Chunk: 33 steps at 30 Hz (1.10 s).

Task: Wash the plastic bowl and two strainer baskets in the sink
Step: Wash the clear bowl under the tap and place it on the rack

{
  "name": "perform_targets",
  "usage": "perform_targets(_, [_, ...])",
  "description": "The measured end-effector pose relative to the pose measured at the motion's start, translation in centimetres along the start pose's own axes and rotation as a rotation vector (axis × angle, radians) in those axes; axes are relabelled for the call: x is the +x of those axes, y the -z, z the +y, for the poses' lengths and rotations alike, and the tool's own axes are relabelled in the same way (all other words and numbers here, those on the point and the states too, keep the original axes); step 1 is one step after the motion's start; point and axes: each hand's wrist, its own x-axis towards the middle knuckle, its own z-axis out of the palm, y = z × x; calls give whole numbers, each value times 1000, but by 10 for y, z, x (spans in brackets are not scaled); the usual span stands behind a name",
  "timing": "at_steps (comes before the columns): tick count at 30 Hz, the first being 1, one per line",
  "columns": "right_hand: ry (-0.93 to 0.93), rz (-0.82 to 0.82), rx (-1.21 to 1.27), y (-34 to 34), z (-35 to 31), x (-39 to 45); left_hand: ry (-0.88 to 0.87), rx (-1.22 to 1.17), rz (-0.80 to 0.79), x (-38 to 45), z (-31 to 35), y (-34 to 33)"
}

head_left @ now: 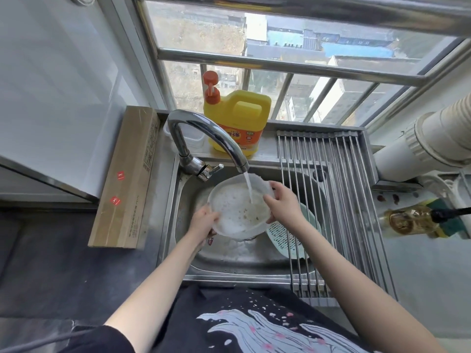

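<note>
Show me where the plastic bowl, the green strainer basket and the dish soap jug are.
plastic bowl [234,210]: head view, on its foamy inside.
green strainer basket [283,238]: head view, on its perforated wall.
dish soap jug [244,115]: head view, on its yellow body under the handle.

Translucent white plastic bowl [235,212]; pale green strainer basket [309,220]; yellow detergent jug [239,118], orange cap; silver faucet [201,133].

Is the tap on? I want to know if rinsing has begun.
On. A stream of water falls from the faucet spout into the plastic bowl, which both hands hold by its rim.
</note>
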Motion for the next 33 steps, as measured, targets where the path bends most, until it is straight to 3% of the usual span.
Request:
perform_targets(4, [2,-102,-113,11,-32,1,-104,317,87,-1,-8,-12])
perform_targets(6, [-69,-134,-195,16,-44,7,-47,344,-34,-1,-12,-22])
perform_targets(11, [-304,-280,-355,30,-61,42,354,153,-321,0,-23,-33])
perform_targets(15, [-576,-383,-521,25,-54,68,619,137,-524,1,-24,-29])
perform_targets(21, [-634,-535,-669,10,-54,74,880,65,-1031,0,-17,-12])
perform_targets(23, [-638,-562,-654,11,-49,73,841,110,-956,0,-20,-11])
perform_targets(25, [-646,-554,-601,18,-42,69,732,191,-708,-2,-22,-14])
perform_targets(29, [-573,-590,-433,40,-18,46,304,378,-287,2,-18,-13])
perform_targets(33, [-387,-420,-278,38,7,22,-1,453,-113,10,-5,-9])
